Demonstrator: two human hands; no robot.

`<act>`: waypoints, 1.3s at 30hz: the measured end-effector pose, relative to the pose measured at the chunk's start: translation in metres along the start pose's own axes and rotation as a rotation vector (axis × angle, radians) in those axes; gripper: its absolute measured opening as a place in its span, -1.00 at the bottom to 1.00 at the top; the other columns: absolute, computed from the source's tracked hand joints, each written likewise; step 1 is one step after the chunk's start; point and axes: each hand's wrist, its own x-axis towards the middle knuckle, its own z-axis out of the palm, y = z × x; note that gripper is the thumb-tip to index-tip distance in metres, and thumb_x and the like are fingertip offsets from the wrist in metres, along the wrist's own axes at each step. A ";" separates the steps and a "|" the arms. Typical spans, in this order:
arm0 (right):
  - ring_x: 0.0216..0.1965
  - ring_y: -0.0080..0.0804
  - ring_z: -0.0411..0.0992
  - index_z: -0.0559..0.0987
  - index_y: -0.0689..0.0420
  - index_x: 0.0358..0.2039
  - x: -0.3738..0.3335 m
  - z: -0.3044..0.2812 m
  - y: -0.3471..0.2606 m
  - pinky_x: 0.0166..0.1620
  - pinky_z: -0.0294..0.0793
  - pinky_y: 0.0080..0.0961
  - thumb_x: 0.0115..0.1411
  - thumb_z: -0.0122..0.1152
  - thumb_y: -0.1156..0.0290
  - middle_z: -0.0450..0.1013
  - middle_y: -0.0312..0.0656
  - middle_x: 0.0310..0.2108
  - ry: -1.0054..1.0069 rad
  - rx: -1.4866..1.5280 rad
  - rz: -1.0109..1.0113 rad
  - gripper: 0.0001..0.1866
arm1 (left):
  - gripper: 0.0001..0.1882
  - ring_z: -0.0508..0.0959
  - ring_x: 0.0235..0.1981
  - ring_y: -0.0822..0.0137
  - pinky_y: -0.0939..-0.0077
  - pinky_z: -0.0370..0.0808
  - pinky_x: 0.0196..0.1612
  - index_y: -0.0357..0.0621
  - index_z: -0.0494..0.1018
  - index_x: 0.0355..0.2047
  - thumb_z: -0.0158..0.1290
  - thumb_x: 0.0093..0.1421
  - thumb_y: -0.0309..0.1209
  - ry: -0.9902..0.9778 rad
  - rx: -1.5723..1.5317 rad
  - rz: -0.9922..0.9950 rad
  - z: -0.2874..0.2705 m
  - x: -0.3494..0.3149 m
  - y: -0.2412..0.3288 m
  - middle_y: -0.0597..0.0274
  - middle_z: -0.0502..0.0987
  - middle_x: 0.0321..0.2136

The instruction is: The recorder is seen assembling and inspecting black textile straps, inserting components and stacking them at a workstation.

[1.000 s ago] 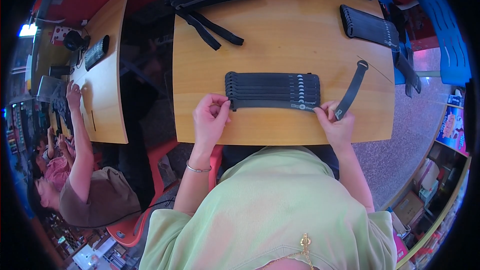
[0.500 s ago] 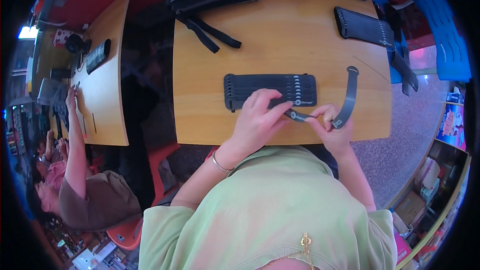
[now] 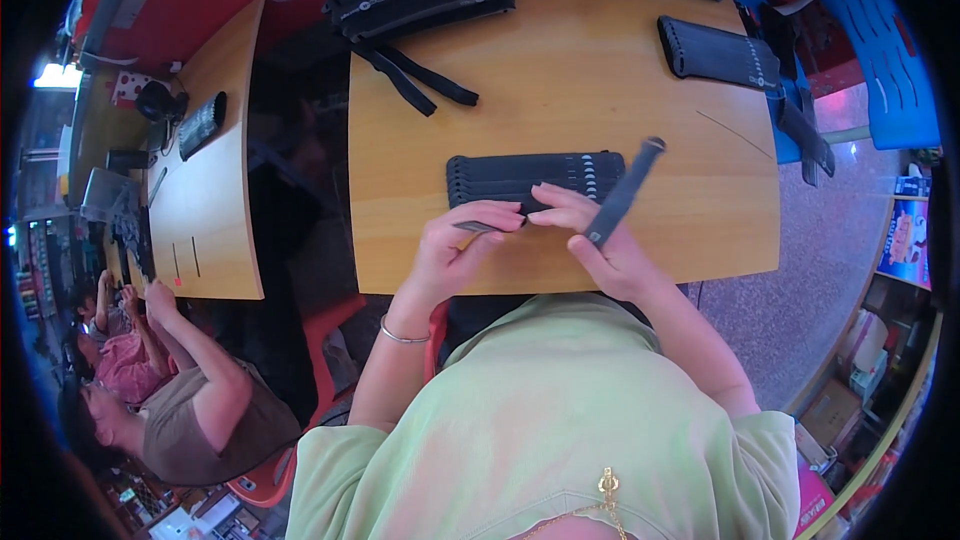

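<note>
In the head view, the left hand (image 3: 447, 250) is pinching a dark band (image 3: 478, 227) between thumb and fingers; the right hand (image 3: 624, 262) is grasping a strap (image 3: 628, 188) — one piece or two, I cannot tell. Just beyond, a row (image 3: 510, 172) is lying neatly overlapped on the table (image 3: 410, 190), seemingly done; the held pieces are apparently remaining to be worked — a farther bundle (image 3: 715, 50) is looking finished.

Red wall (image 3: 235, 0), speckled grey floor (image 3: 800, 205), blue chair (image 3: 905, 123), wooden side table (image 3: 215, 215)
</note>
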 end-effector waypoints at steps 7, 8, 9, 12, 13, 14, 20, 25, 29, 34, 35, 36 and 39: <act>0.26 -0.11 0.07 0.37 0.16 0.10 0.003 0.012 0.002 0.25 0.07 -0.25 0.28 -0.04 0.26 0.22 0.01 0.17 -0.107 -0.239 0.115 -0.58 | -0.85 0.50 -0.08 0.06 0.23 0.37 0.05 -0.32 0.43 -0.36 -0.14 0.27 -0.53 0.106 -0.348 -0.070 -0.028 -0.025 -0.020 0.02 0.54 -0.31; 0.27 -0.13 0.06 0.35 0.16 0.11 0.003 0.013 0.002 0.26 0.06 -0.27 0.28 -0.04 0.25 0.22 0.01 0.17 -0.114 -0.267 0.122 -0.56 | -0.81 0.51 -0.10 0.05 0.21 0.38 0.04 -0.30 0.40 -0.37 -0.18 0.30 -0.48 0.160 -0.408 -0.079 -0.032 -0.029 -0.023 0.01 0.53 -0.32; 0.27 -0.13 0.06 0.35 0.16 0.11 0.003 0.015 0.003 0.26 0.06 -0.27 0.28 -0.04 0.25 0.22 0.01 0.17 -0.113 -0.266 0.124 -0.56 | -0.81 0.51 -0.10 0.05 0.21 0.38 0.04 -0.30 0.40 -0.37 -0.18 0.30 -0.48 0.158 -0.409 -0.081 -0.038 -0.031 -0.023 0.01 0.53 -0.32; 0.26 -0.15 0.08 0.34 0.10 0.13 0.002 0.017 0.006 0.26 0.10 -0.28 0.26 -0.03 0.27 0.21 -0.05 0.18 -0.121 -0.360 0.108 -0.56 | -0.76 0.52 -0.15 0.05 0.20 0.42 -0.01 -0.28 0.38 -0.37 -0.18 0.33 -0.36 0.251 -0.504 -0.054 -0.051 -0.036 -0.021 0.01 0.51 -0.38; 0.26 -0.15 0.08 0.34 0.10 0.13 0.002 0.018 0.007 0.26 0.10 -0.28 0.25 -0.03 0.28 0.22 -0.06 0.18 -0.121 -0.386 0.101 -0.56 | -0.76 0.52 -0.15 0.05 0.20 0.42 -0.01 -0.28 0.38 -0.37 -0.18 0.33 -0.36 0.251 -0.504 -0.055 -0.053 -0.038 -0.022 0.01 0.51 -0.38; 0.25 -0.15 0.09 0.34 0.10 0.13 0.002 0.018 0.007 0.26 0.10 -0.28 0.25 -0.02 0.28 0.22 -0.07 0.18 -0.122 -0.412 0.093 -0.56 | -0.75 0.52 -0.17 0.06 0.20 0.42 -0.02 -0.26 0.37 -0.39 -0.17 0.33 -0.34 0.293 -0.550 -0.051 -0.056 -0.039 -0.023 0.03 0.50 -0.40; 0.23 -0.20 0.12 0.37 0.26 0.07 0.001 0.022 0.012 0.24 0.14 -0.34 0.27 -0.04 0.23 0.28 -0.03 0.12 -0.094 -0.524 0.002 -0.55 | -0.73 0.50 -0.29 0.17 0.17 0.42 0.00 -0.19 0.32 -0.42 -0.19 0.33 -0.27 0.444 -0.627 -0.018 -0.065 -0.044 -0.023 0.13 0.42 -0.49; 0.22 -0.21 0.15 0.38 0.27 0.06 0.003 0.023 0.011 0.23 0.16 -0.35 0.25 -0.01 0.27 0.29 -0.03 0.11 -0.075 -0.565 -0.027 -0.56 | -0.72 0.42 -0.37 0.27 0.19 0.38 0.02 -0.12 0.28 -0.45 -0.18 0.33 -0.22 0.535 -0.624 -0.045 -0.070 -0.049 -0.022 0.24 0.33 -0.52; 0.21 -0.21 0.16 0.38 0.29 0.06 0.003 0.026 0.015 0.23 0.17 -0.35 0.23 0.00 0.30 0.29 -0.03 0.11 -0.062 -0.610 -0.068 -0.56 | -0.71 0.36 -0.49 0.41 0.29 0.42 -0.06 -0.10 0.26 -0.48 -0.17 0.32 -0.20 0.652 -0.703 -0.001 -0.075 -0.053 -0.021 0.33 0.29 -0.57; 0.21 -0.21 0.15 0.38 0.28 0.06 0.002 0.022 0.013 0.24 0.15 -0.35 0.25 -0.02 0.29 0.29 -0.03 0.11 -0.076 -0.574 -0.043 -0.57 | -0.71 0.20 -0.66 0.51 0.56 0.46 -0.34 -0.06 0.24 -0.46 -0.14 0.30 -0.16 0.702 -0.886 0.158 -0.130 -0.081 0.003 0.38 0.18 -0.65; 0.21 -0.22 0.15 0.38 0.28 0.06 0.002 0.022 0.013 0.24 0.14 -0.35 0.26 -0.03 0.29 0.28 -0.04 0.11 -0.076 -0.547 -0.015 -0.57 | -0.74 0.23 -0.67 0.50 0.57 0.47 -0.35 -0.09 0.25 -0.44 -0.14 0.31 -0.20 0.715 -0.721 0.076 -0.130 -0.079 0.015 0.36 0.22 -0.65; 0.21 -0.22 0.15 0.38 0.28 0.06 0.002 0.022 0.011 0.24 0.14 -0.35 0.26 -0.03 0.29 0.28 -0.04 0.11 -0.079 -0.545 -0.021 -0.57 | -0.76 0.27 -0.67 0.49 0.58 0.48 -0.37 -0.11 0.27 -0.41 -0.14 0.32 -0.24 0.729 -0.552 -0.003 -0.128 -0.077 0.027 0.35 0.26 -0.64; 0.20 -0.17 0.17 0.40 0.24 0.05 0.002 0.016 0.006 0.23 0.14 -0.32 0.27 -0.04 0.32 0.26 -0.04 0.14 -0.090 -0.422 0.059 -0.61 | -0.84 0.37 -0.67 0.46 0.56 0.49 -0.41 -0.18 0.31 -0.34 -0.18 0.34 -0.36 0.702 -0.208 -0.175 -0.093 -0.057 0.054 0.28 0.36 -0.61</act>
